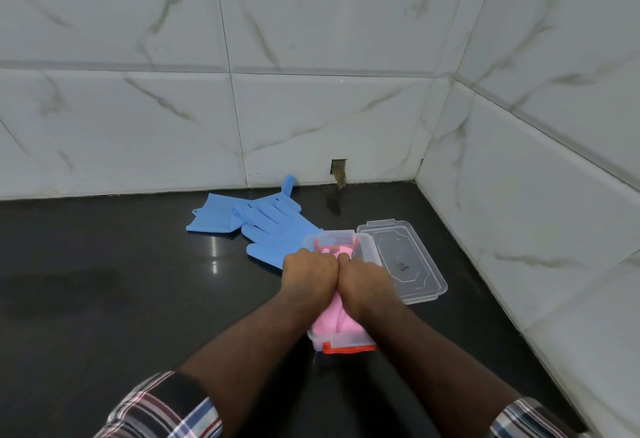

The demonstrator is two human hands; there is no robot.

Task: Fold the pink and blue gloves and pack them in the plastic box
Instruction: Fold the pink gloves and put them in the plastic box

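Both forearms reach forward and converge, bare from rolled plaid sleeves (162, 406) to the wrists. The left hand (309, 273) and right hand (363, 281) sit side by side, touching, backs up and knuckles forward. Their fingers curl downward and press on pink gloves (337, 323), though each grip's underside is hidden.

Two gloves (258, 226) are lying on the counter (104, 281) near the wall (173, 126), left of and behind the box (341, 340). The lid (401, 259) is lying just right of the box, and more gloves (337, 323) are sitting in it under both hands.
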